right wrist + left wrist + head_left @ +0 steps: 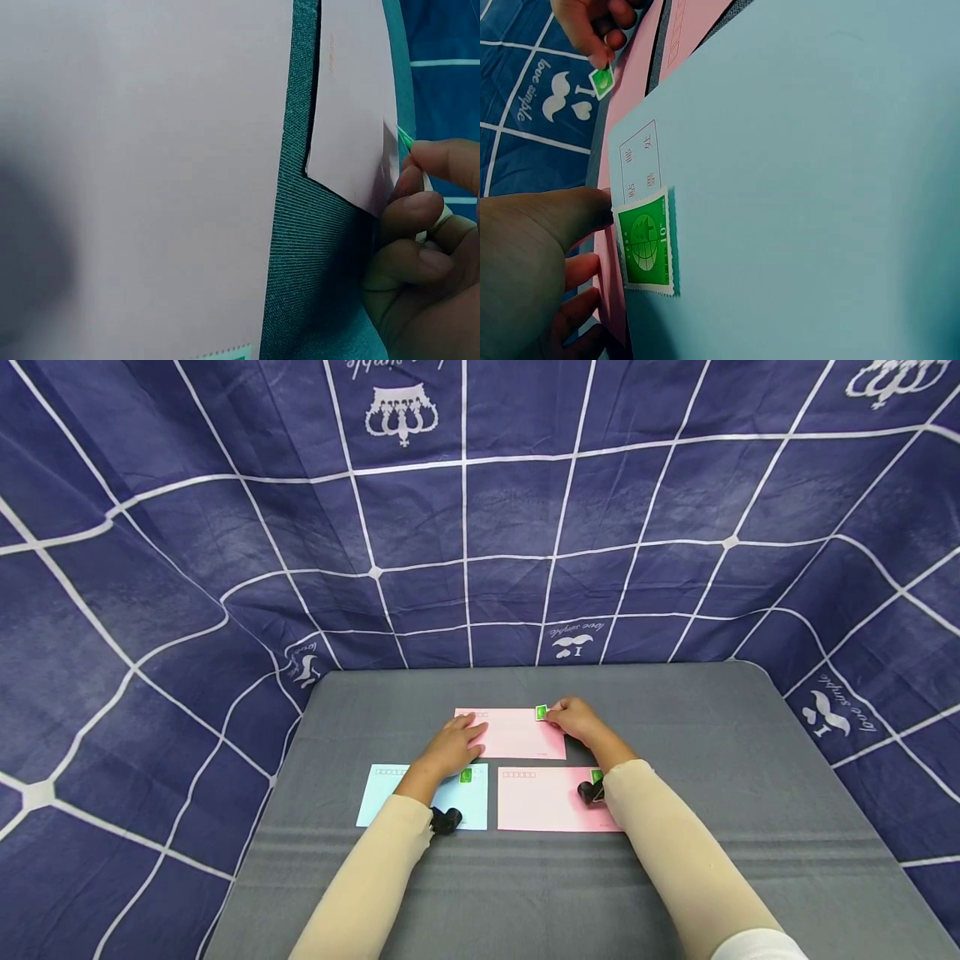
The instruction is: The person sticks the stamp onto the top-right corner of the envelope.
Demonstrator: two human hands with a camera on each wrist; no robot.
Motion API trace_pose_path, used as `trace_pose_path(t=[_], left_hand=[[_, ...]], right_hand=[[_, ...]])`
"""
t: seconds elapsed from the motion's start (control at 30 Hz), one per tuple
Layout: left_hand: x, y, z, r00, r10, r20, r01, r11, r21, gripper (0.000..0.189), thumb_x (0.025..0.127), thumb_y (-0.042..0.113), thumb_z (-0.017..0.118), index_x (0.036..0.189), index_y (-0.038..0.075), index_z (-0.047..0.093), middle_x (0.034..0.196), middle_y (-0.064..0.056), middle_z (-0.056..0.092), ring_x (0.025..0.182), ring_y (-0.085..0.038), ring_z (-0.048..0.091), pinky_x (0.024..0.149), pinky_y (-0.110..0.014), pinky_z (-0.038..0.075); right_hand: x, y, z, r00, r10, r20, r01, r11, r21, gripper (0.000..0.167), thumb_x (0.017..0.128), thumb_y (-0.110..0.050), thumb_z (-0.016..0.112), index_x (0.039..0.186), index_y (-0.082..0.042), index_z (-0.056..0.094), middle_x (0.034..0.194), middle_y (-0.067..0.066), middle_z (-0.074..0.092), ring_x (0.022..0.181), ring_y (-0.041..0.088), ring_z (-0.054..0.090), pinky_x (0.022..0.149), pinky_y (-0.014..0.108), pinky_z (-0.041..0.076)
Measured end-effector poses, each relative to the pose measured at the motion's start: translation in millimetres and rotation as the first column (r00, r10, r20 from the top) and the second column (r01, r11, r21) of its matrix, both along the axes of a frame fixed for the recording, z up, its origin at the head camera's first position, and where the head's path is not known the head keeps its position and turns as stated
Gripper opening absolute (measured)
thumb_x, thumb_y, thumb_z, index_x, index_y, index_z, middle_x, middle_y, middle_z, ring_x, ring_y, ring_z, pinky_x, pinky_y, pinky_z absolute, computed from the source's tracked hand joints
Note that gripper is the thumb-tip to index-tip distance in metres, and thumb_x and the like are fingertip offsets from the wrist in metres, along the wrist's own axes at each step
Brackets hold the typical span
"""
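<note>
The back pink envelope (517, 739) lies flat on the grey cloth. My left hand (450, 745) rests on its left end, fingers loosely extended. At its upper right corner my right hand (579, 720) pinches a small green postage stamp (542, 713) between thumb and finger. In the right wrist view, the stamp (405, 138) is seen nearly edge-on at the envelope's border, so contact is hard to judge. Something pale (426, 225) shows among the curled fingers; its kind is unclear. Under my left forearm lies a light blue envelope (468, 806) bearing a green stamp (645, 244).
A second pink envelope (536, 800) lies at the front right, partly beneath my right forearm, with a green stamp (597, 773) at its upper right. Grey cloth (720, 735) covers the table. A blue checked curtain (510, 585) stands behind and at both sides.
</note>
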State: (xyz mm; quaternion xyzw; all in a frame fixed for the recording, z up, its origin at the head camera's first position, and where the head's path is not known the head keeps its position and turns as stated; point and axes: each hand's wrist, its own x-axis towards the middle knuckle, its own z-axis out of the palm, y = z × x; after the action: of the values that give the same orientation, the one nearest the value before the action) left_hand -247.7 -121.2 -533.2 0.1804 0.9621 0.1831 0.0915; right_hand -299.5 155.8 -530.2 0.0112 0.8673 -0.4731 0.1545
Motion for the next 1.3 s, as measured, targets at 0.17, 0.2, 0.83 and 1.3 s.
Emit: trace_pose_path(t=[0.17,0.2,0.83,1.3], left_hand=[[-0.7,0.1,0.3,1.0,0.001,-0.002,-0.001,1.0,-0.002,0.053,0.1,0.027,0.062,0.15,0.015,0.05,0.162,-0.016,0.037,0.152,-0.037,0.033,0.124,-0.051,0.029],[-0.7,0.0,0.3,1.0,0.001,-0.002,-0.001,1.0,-0.003,0.053,0.1,0.027,0.062,0.15,0.015,0.05,0.162,-0.016,0.037,0.152,-0.037,0.033,0.124,-0.051,0.029],[-3.0,-0.5,-3.3,1.0,0.005,0.0,-0.005,1.0,-0.008,0.053,0.101,0.03,0.059,0.151,0.016,0.049,0.163,-0.015,0.035,0.153,-0.036,0.03,0.125,-0.049,0.026],[-1.2,-0.6,-2.2,1.0,0.013,0.012,-0.013,1.0,-0.001,0.053,0.101,0.029,0.06,0.152,0.017,0.048,0.164,-0.014,0.034,0.154,-0.034,0.029,0.126,-0.048,0.026]], right_hand=[[-0.7,1.5,-0.7,1.0,0.004,-0.009,-0.003,0.998,0.068,0.018,0.087,-0.021,0.068,0.087,-0.003,0.066,0.077,0.003,0.057,0.076,0.019,0.053,0.067,0.027,0.041],[-1.1,1.7,-1.2,1.0,-0.001,-0.001,0.001,0.997,0.083,0.019,0.088,-0.021,0.069,0.089,-0.003,0.066,0.079,0.003,0.058,0.079,0.02,0.053,0.068,0.027,0.041],[0.0,-3.3,-0.9,0.999,0.001,-0.036,0.007,0.973,0.23,0.02,0.087,-0.022,0.068,0.075,-0.009,0.06,0.072,0.0,0.053,0.072,0.018,0.05,0.061,0.024,0.038],[1.3,-3.0,-1.0,0.997,-0.006,-0.079,0.023,0.975,0.22,0.018,0.091,-0.022,0.064,0.083,-0.006,0.061,0.078,0.003,0.057,0.076,0.02,0.052,0.065,0.025,0.039]])
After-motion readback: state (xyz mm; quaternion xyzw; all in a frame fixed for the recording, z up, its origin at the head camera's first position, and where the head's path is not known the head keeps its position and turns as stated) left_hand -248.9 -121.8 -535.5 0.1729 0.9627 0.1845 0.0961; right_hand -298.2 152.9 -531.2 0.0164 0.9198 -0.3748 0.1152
